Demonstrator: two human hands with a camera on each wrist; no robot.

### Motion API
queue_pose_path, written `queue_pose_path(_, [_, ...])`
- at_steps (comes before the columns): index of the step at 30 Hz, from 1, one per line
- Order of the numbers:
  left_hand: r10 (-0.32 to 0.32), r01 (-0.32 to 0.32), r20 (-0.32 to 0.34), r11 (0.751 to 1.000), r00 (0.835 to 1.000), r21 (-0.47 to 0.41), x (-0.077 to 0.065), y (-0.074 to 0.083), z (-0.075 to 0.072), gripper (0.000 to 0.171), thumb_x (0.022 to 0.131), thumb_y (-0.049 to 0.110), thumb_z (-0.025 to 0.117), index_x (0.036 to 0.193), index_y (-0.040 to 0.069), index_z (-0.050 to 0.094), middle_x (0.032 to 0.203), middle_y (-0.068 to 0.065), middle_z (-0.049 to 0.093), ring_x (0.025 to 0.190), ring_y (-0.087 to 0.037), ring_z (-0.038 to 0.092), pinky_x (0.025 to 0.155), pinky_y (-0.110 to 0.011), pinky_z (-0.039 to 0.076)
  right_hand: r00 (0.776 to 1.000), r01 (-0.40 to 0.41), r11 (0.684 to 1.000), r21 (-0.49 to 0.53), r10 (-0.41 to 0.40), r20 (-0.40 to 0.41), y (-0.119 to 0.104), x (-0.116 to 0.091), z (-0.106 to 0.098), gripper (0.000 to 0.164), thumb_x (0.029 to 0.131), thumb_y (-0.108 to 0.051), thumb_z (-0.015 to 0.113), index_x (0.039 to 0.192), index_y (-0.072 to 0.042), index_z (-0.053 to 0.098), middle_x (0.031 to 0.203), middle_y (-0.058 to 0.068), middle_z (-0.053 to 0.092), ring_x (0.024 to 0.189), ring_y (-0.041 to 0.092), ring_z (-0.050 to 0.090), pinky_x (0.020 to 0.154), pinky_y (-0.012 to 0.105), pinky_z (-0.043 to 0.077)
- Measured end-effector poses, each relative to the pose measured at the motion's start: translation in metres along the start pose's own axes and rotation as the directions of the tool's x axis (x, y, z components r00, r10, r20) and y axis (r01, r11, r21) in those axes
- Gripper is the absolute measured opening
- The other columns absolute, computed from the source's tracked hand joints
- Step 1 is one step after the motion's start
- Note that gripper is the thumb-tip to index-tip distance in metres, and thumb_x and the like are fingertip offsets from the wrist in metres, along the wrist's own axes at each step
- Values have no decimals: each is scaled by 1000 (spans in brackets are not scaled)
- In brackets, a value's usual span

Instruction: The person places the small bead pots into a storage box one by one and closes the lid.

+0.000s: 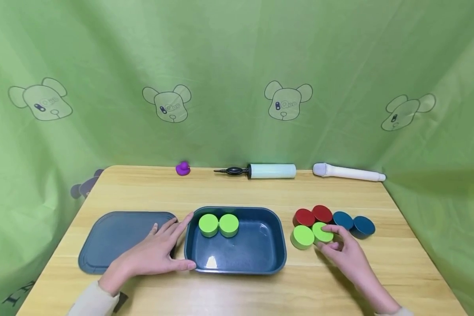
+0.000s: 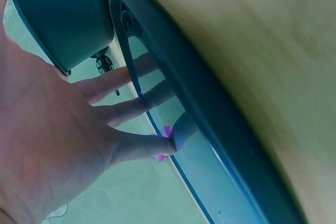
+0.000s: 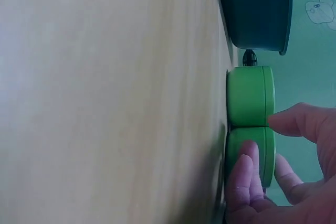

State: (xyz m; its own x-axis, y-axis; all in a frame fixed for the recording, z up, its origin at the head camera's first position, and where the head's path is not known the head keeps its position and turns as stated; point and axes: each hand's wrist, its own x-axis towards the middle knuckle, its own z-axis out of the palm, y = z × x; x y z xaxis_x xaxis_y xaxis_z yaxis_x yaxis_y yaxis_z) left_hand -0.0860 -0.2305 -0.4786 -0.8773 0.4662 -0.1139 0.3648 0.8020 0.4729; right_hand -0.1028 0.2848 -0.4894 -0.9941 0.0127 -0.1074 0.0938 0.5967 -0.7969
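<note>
A dark blue rectangular box [image 1: 237,259] lies open-topped at the table's middle, two round green lidded containers [image 1: 219,226] inside near its far left corner. My left hand [image 1: 158,250] spreads straight fingers along the box's left side, thumb and forefinger touching its corners. Its other fingers reach over the flat dark blue lid [image 1: 118,237]. With my right hand [image 1: 345,254] I grip a round green container [image 1: 322,232], fingers about its side and top. Beside it, touching, stands another green container [image 3: 249,95]. Two red containers [image 1: 313,216] and two blue containers [image 1: 353,224] adjoin them.
Along the far edge lie a purple toy duck [image 1: 183,168], a pale blue hand pump [image 1: 271,171] with a black nozzle, and a white microphone-shaped stick [image 1: 349,172]. A green curtain [image 1: 229,52] hangs behind the wooden table [image 1: 245,294] and on both sides.
</note>
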Motion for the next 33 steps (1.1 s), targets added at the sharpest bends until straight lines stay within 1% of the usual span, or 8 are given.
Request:
queue_pose_path(3, [-3, 3, 1, 1000, 1000, -3, 0, 0, 0, 118, 91, 86, 63, 177, 37, -1, 172, -23, 34, 160, -47, 25, 120, -82, 12, 1000, -3, 1000, 10, 3, -3, 1, 4, 1, 57, 100, -15, 83, 147, -2, 54, 104, 14, 71, 83, 14, 67, 67, 25, 53])
queue_pose_path(7, [-8, 8, 5, 1000, 1000, -8, 0, 0, -1, 118, 91, 86, 63, 177, 36, 0, 172, -24, 34, 161, -47, 24, 120, -82, 12, 1000, -19, 1000, -24, 19, -13, 5, 7, 1, 57, 98, -18, 85, 144, -4, 55, 93, 10, 67, 80, 17, 64, 67, 27, 51])
queue_pose_path(9, [-8, 8, 4, 1000, 1000, -9, 0, 0, -1, 119, 91, 86, 64, 178, 33, 2, 172, -24, 34, 161, -47, 24, 120, -82, 12, 1000, -25, 998, -49, 24, -19, 6, 8, 1, 56, 98, -21, 86, 142, -5, 56, 93, 9, 64, 80, 18, 62, 66, 27, 50])
queue_pose_path(14, [-7, 7, 0, 1000, 1000, -9, 1, -1, 0, 119, 91, 86, 63, 178, 30, 5, 173, -23, 33, 161, -47, 24, 120, -82, 11, 999, -17, 995, -94, 14, -28, 7, 8, 0, 56, 97, -25, 87, 141, -8, 56, 93, 9, 66, 80, 20, 62, 65, 28, 50])
queue_pose_path(18, [-7, 7, 4, 1000, 1000, -10, 2, 0, -1, 120, 90, 87, 63, 178, 30, 5, 173, -23, 33, 161, -47, 24, 120, -82, 11, 999, -14, 993, -120, 9, -39, 5, 7, -3, 59, 97, -29, 87, 144, -10, 55, 94, 9, 65, 80, 20, 61, 62, 28, 48])
queue_pose_path(24, [-5, 5, 17, 1000, 1000, -11, 3, 1, -3, 119, 91, 85, 64, 178, 33, 2, 173, -23, 32, 161, -47, 23, 120, -82, 10, 998, -15, 992, -125, 7, -65, 5, 4, -4, 62, 97, -30, 88, 146, -10, 55, 100, 12, 63, 79, 21, 59, 60, 28, 48])
queue_pose_path(29, [-3, 3, 13, 1000, 1000, -11, 3, 1, -2, 119, 91, 83, 66, 178, 33, 1, 173, -23, 33, 161, -48, 24, 119, -83, 11, 996, -18, 991, -131, 7, -87, 2, 1, -6, 63, 97, -32, 88, 146, -11, 55, 92, 11, 62, 79, 22, 58, 57, 28, 47])
queue_pose_path(33, [-8, 8, 17, 1000, 1000, -16, 1, 1, 0, 120, 91, 85, 65, 178, 33, 1, 172, -23, 34, 160, -48, 24, 119, -83, 11, 994, -11, 994, -107, 0, -108, -1, -2, -6, 62, 96, -32, 88, 145, -11, 56, 87, 10, 61, 77, 21, 57, 54, 29, 45])
